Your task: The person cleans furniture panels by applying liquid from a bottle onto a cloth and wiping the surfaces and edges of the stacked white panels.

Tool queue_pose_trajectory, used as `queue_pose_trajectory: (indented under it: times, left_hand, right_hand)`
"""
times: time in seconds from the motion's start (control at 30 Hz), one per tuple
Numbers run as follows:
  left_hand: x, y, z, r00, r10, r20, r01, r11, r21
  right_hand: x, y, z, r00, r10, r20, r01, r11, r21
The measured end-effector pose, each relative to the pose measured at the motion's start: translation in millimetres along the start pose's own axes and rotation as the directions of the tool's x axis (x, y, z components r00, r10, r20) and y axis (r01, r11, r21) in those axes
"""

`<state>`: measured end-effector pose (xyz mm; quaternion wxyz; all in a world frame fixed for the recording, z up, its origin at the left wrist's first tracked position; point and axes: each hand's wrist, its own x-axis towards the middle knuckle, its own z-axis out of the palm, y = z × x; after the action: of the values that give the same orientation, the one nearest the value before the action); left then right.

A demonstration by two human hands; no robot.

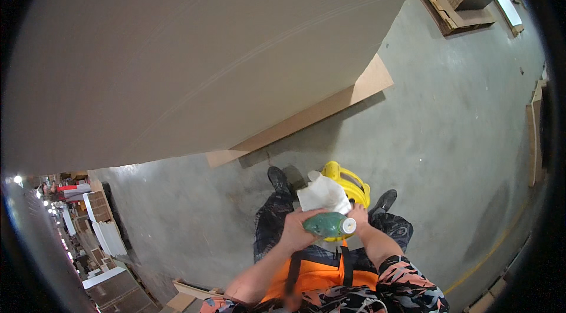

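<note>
A green bottle with a white cap [324, 224] is in my left hand [296, 227], its fingers wrapped round the body and the cap end pointing right. Just right of the cap, my right hand [359, 216] reaches down with curled fingers beside a white paper or cloth sheet [324, 194]. What its fingertips close on is hidden. Beneath the sheet and my right hand, between my feet, stands a yellow plastic object with a looped handle [357, 184]; much of it is covered, so its kind is unclear.
A large grey-brown panel or box [212, 59] fills the upper left, resting over a wooden board [306, 118] on the concrete floor [448, 136]. A pallet with stacked boards [454, 18] lies at the upper right. More stacked panels [108, 236] stand at the left.
</note>
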<state>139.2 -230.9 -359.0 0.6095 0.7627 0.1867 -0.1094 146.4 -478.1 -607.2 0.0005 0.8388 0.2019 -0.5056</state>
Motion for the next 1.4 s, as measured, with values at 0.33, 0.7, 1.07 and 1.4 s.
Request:
queue_pose_trajectory:
  times: [0.33,0.7,1.07,1.4]
  left_hand:
    - [26.3,-30.4,28.8,0.981,0.087,0.173,-0.054,0.981,-0.188]
    - [68.4,-89.3,47.1,0.982,0.178,0.069,-0.158,0.959,-0.233]
    - [48.8,-131.8,47.3,0.929,0.317,0.193,-0.243,0.913,-0.328]
    - [-26.5,-159.1,23.8,0.934,0.316,-0.166,-0.357,0.826,-0.436]
  right_hand:
    - [140.5,30.6,34.6,0.992,-0.034,-0.123,0.106,0.758,0.644]
    - [109.7,30.6,19.2,0.983,-0.145,-0.113,0.172,0.942,0.289]
    - [118.6,-15.9,-37.0,0.827,-0.496,-0.264,0.494,0.419,0.762]
    - [63.2,-53.5,-108.3,0.671,-0.726,-0.155,-0.082,-0.28,0.957]
